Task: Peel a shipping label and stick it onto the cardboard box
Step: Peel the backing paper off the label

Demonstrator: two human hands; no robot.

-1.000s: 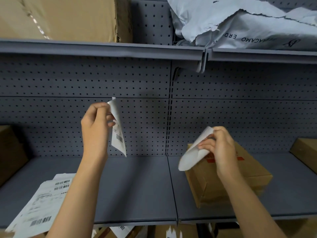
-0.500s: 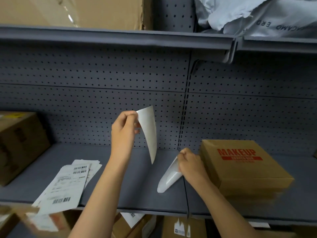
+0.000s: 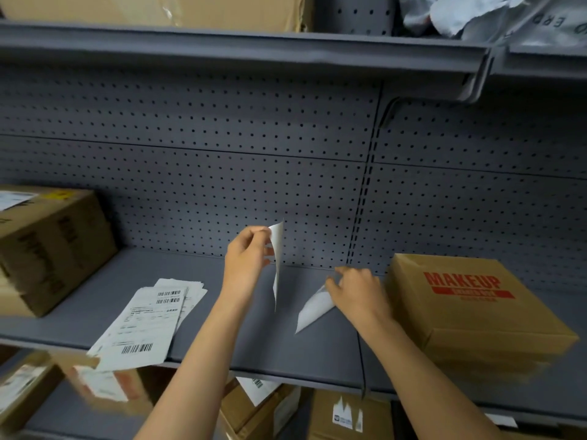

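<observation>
My left hand [image 3: 246, 260] pinches the top of a peeled white shipping label [image 3: 277, 265], which hangs edge-on above the grey shelf [image 3: 254, 338]. My right hand [image 3: 357, 292] rests low on the shelf, its fingers closed on a curled white backing sheet [image 3: 313, 308] that touches the shelf surface. Just right of that hand sits a flat cardboard box [image 3: 476, 309] with red MAKEUP print on its top. Both forearms reach in from the bottom of the view.
A fanned stack of barcode labels [image 3: 149, 322] lies at the shelf's left front edge. A larger brown box [image 3: 50, 249] stands at far left. Perforated back panel behind, another shelf [image 3: 241, 49] overhead, more boxes [image 3: 346, 417] below.
The view has swung left and down. My right hand lowered the backing sheet from in front of the box to the shelf left of it. The left hand still holds the label up.
</observation>
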